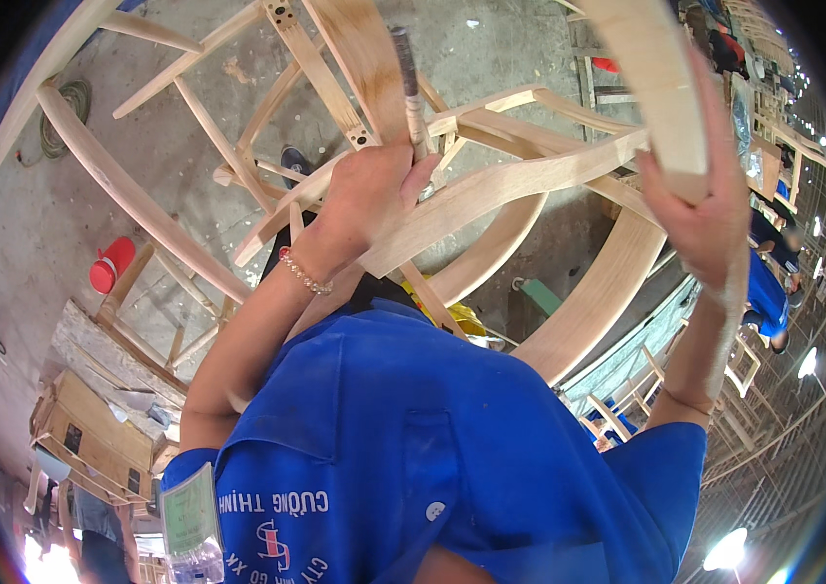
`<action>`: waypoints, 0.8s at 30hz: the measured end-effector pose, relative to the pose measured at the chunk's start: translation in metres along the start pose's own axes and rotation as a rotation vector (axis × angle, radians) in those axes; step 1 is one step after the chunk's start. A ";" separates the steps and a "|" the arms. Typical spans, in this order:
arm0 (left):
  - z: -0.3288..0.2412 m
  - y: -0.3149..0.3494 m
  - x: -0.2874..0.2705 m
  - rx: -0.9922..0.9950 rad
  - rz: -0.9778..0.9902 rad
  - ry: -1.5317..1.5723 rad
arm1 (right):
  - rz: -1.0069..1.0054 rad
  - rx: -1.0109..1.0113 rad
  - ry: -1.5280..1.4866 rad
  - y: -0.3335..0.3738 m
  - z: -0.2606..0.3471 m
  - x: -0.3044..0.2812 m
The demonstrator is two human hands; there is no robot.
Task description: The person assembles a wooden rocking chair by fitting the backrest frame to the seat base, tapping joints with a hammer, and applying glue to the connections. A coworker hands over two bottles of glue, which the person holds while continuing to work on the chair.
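My left hand is closed around a slim stick-like tool with a dark upper end, its lower end hidden by my fingers. This hand is against a pale wooden chair frame, next to its wavy rail. On the right, my right hand grips the lower end of a broad curved wooden piece, thumb on one side and fingers along the other. That piece and hand are slightly blurred. Whether the curved piece is joined to the frame, I cannot tell.
More wooden chair parts stand at the left. A red container and a coiled hose are on the concrete floor. At the lower left is a wooden cabinet. Other people are at the far right and lower left.
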State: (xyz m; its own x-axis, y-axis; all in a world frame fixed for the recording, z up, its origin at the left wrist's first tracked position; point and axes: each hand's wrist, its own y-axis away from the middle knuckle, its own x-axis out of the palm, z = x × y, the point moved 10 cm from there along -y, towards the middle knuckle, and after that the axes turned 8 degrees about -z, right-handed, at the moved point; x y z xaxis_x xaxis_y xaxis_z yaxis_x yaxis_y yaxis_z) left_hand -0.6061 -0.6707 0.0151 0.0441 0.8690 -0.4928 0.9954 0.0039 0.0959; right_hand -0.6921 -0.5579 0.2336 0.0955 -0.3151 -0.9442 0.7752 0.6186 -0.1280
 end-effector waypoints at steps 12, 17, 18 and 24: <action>0.008 -0.002 0.006 -0.136 0.147 0.421 | 0.415 0.156 -0.064 0.023 -0.010 0.039; 0.015 -0.008 -0.010 -0.337 0.187 0.958 | 0.069 0.408 -0.173 0.029 -0.049 0.013; 0.016 -0.008 -0.010 -0.277 0.164 0.816 | 0.059 0.427 -0.189 0.033 -0.051 0.014; 0.010 0.004 0.011 0.013 0.070 0.262 | 0.113 0.246 -0.218 0.030 -0.026 0.020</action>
State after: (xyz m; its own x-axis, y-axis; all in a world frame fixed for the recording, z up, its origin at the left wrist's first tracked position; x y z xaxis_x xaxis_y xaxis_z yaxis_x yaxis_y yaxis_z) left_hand -0.6010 -0.6663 0.0018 0.0909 0.9654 -0.2444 0.9918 -0.0656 0.1096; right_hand -0.6831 -0.5271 0.2025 0.3001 -0.4169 -0.8580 0.8767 0.4750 0.0759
